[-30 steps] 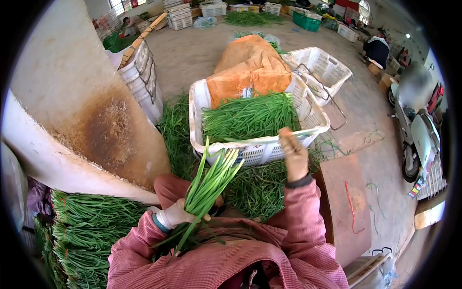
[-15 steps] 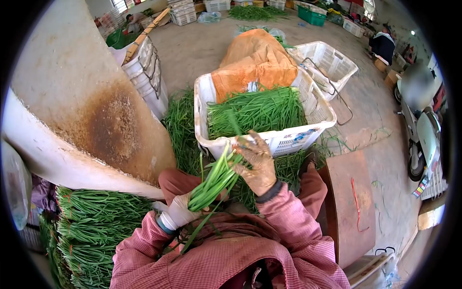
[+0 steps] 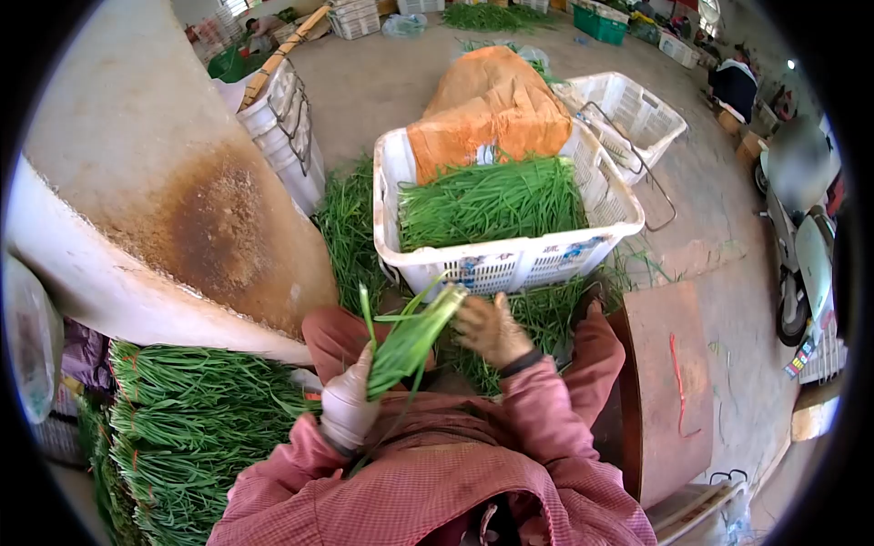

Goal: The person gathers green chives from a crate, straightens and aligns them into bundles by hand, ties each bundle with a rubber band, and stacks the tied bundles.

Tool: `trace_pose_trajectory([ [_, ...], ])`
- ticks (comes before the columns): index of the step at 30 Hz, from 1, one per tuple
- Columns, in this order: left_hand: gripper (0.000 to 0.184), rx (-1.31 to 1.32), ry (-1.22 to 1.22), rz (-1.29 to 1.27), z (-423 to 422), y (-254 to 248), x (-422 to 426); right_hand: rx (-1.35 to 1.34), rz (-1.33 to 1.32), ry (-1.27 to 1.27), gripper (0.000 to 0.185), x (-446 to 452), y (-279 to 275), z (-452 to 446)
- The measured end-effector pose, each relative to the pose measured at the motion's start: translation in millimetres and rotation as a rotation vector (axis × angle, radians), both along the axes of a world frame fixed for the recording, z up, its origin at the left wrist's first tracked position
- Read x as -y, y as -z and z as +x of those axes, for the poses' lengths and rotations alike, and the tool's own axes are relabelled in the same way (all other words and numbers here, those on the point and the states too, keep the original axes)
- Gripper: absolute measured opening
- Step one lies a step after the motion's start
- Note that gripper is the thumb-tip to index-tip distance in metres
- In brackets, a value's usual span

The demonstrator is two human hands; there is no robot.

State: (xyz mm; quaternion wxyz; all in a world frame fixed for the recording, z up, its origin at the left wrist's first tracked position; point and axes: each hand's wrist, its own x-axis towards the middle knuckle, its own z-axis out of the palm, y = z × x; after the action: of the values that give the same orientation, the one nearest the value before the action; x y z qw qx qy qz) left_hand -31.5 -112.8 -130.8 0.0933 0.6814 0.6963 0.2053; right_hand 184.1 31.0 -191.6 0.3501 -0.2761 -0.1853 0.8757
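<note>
A bunch of long green stalks [image 3: 407,348] with pale ends is held over my lap by my left hand [image 3: 350,407], which is gloved and wrapped round it. The pale ends point up and to the right. Beside those ends is my right hand [image 3: 494,331], also gloved, its fingers apart with nothing visible in them. Just beyond my hands stands a white crate [image 3: 510,262] with green stalks [image 3: 492,202] lying in it and an orange cloth [image 3: 492,100] draped over its far side.
Tied green bundles [image 3: 196,419] are stacked at my left, below a stained white pillar [image 3: 164,182]. A brown board [image 3: 669,382] with a red string is on my right. Behind the crate is another white crate [image 3: 628,114]; a scooter [image 3: 810,264] stands far right, near a seated person [image 3: 734,89].
My right hand came from over the crate's near rim down to the pale ends of the bunch. The bunch in my left hand has tilted further right. The view has shifted slightly.
</note>
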Motion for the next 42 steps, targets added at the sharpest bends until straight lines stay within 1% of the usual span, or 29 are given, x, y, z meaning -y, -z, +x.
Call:
trace_pose_trajectory([
  [1, 0.07, -0.135, 0.038, -0.01, 7.3, 9.5, 2.0, -0.336, -0.019, -0.038, 0.066, 7.7, 15.6, -15.8],
  [3, 0.087, -0.291, 0.118, -0.147, 31.8, 3.3, 9.4, -0.764, -0.291, -0.075, 0.074, 4.1, 39.4, -45.0],
  [4, 0.095, -0.138, 0.156, -0.33, 30.4, 11.5, 16.2, -0.661, -0.247, -0.026, 0.072, 7.9, 33.0, -45.6],
  [6, 0.088, 0.087, 0.397, -0.311, 4.4, -15.1, 16.9, -0.389, -0.224, 0.036, 0.072, 6.4, 29.5, -42.8],
  [7, 0.084, 0.144, 0.505, -0.32, -7.1, -53.3, 11.4, -0.667, -0.176, -0.075, 0.073, 1.6, 43.0, -37.0],
  [9, 0.068, 0.401, 0.442, -0.27, -34.7, -90.8, -0.6, -0.532, -0.229, -0.035, 0.068, 2.2, 26.5, -36.8],
  [10, 0.066, 0.699, 0.219, -0.323, -37.0, -93.4, -11.8, -0.403, -0.283, 0.01, 0.069, 5.4, 8.8, -36.7],
  [11, 0.063, 0.983, -0.015, -0.368, -39.7, -94.7, -23.5, -0.408, -0.291, 0.008, 0.069, 4.4, 9.4, -39.7],
  [13, 0.07, 0.587, 0.54, -0.191, -44.3, -39.1, -64.8, -0.54, -0.197, -0.103, 0.072, 4.0, 11.4, -45.3],
  [14, 0.074, 0.916, 0.501, -0.468, -35.3, 1.4, -65.5, -0.485, -0.145, -0.107, 0.075, 4.0, 6.6, -46.2],
  [15, 0.077, 0.866, 0.623, -0.797, -38.8, 49.2, -71.7, -0.553, -0.114, -0.16, 0.074, 2.8, 4.3, -45.1],
  [17, 0.073, 1.359, 0.743, -1.293, -5.0, 73.8, -52.6, -0.432, -0.06, -0.211, 0.071, 0.4, -2.1, -31.4],
  [19, 0.068, 1.546, 0.438, -1.11, 9.3, 65.0, -26.8, 0.103, 0.257, -0.011, 0.067, 4.2, -23.1, 5.3],
  [20, 0.064, 1.569, 0.354, -1.079, 9.7, 63.8, -22.9, 0.371, 0.459, 0.228, 0.058, -4.4, -12.8, 21.6],
  [22, 0.06, 1.598, 0.247, -1.023, 7.0, 62.0, -15.7, 0.7, 0.812, 0.561, 0.044, -1.1, -33.8, 44.4],
  [23, 0.057, 1.597, 0.16, -0.961, 6.3, 60.8, -12.3, 0.803, 0.835, 0.437, 0.04, 10.5, -52.6, 51.7],
  [25, 0.055, 1.589, 0.077, -0.907, 9.7, 60.3, -7.8, 0.978, 1.555, 0.222, 0.04, 16.6, -56.2, 47.8],
  [27, 0.051, 1.547, 0.051, -0.818, 17.3, 61.7, -5.8, 1.316, 1.607, 0.003, 0.044, 43.6, -53.0, 28.1],
  [29, 0.048, 1.486, 0.039, -0.723, 18.8, 66.3, 0.0, 1.413, 1.586, -0.116, 0.042, 48.7, -28.0, 17.0],
  [30, 0.047, 1.427, 0.028, -0.697, 18.4, 68.1, 2.7, 1.155, 1.223, 0.002, 0.027, 35.5, -17.0, 18.3],
  [31, 0.046, 1.369, 0.014, -0.671, 17.9, 68.5, 4.6, 0.703, 0.811, 0.236, 0.013, 22.3, -7.0, 19.4],
  [32, 0.043, 1.358, -0.017, -0.64, 19.2, 65.9, 4.7, 0.374, 0.52, 0.484, 0.008, 8.9, 3.0, 20.5],
  [33, 0.043, 1.358, -0.02, -0.635, 20.8, 61.6, 6.5, 0.789, 0.88, 0.636, 0.007, -6.9, 17.5, 39.6],
  [34, 0.041, 1.297, -0.039, -0.61, 22.8, 56.9, 6.6, 1.273, 1.083, 0.566, 0.007, -16.0, -7.1, 56.5],
  [35, 0.039, 1.235, -0.053, -0.582, 24.5, 54.8, 4.1, 1.544, 1.376, 0.635, 0.018, -23.2, -17.0, 56.3],
  [36, 0.039, 1.234, -0.05, -0.582, 26.5, 55.3, 4.3, 1.321, 1.35, 0.634, 0.025, -20.6, -26.7, 48.3],
  [38, 0.036, 1.189, -0.103, -0.58, 31.5, 57.8, 6.3, 1.217, 1.437, 0.539, 0.038, -7.3, -71.0, 18.4],
  [39, 0.036, 1.192, -0.099, -0.581, 33.2, 58.6, 6.0, 1.327, 1.56, 0.439, 0.045, -3.8, -80.7, 7.3],
  [42, 0.035, 1.173, -0.084, -0.573, 34.1, 59.4, 7.4, 1.351, 1.878, 0.093, 0.054, -3.5, -76.8, -18.8],
])
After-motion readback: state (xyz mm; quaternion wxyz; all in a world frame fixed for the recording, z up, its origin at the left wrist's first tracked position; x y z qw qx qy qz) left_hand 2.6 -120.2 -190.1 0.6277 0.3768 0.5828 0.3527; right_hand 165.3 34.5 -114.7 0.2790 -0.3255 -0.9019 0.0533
